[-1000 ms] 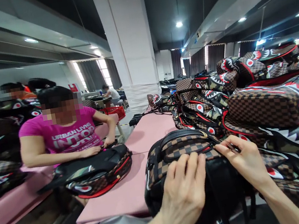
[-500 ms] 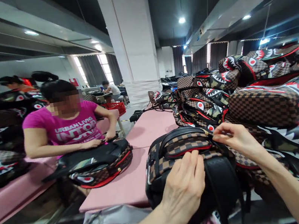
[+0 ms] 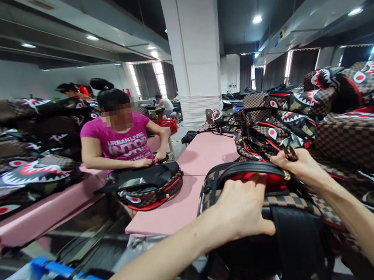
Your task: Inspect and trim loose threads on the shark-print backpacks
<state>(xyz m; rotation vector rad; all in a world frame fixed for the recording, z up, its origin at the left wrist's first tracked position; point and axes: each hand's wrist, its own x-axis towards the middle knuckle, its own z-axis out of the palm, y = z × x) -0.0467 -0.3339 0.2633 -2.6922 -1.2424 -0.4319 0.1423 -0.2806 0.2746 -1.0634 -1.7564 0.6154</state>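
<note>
A brown-and-black checkered backpack (image 3: 241, 240) stands in front of me, its black padded back and strap (image 3: 292, 237) facing me. Its top gapes, showing red lining (image 3: 275, 180). The fingers of my left hand (image 3: 243, 207) reach into that opening, with the thumb outside over the near rim, gripping it. My right hand (image 3: 297, 167) is closed at the right end of the opening, beside a gold-coloured zipper slider (image 3: 287, 175). A dark brown bit pokes up between its fingers; what exactly it pinches there is partly hidden.
Across the pink table (image 3: 207, 153) a seated person in a pink shirt (image 3: 118, 137) handles another backpack (image 3: 152, 186). Piled backpacks (image 3: 359, 140) crowd my right, and more backpacks (image 3: 36, 179) lie at left. A blue-rimmed container (image 3: 47, 268) sits low at left.
The backpack's top pocket has gone from closed to open, exposing red lining. My left fingers moved from its outside into the opening. The view swung left.
</note>
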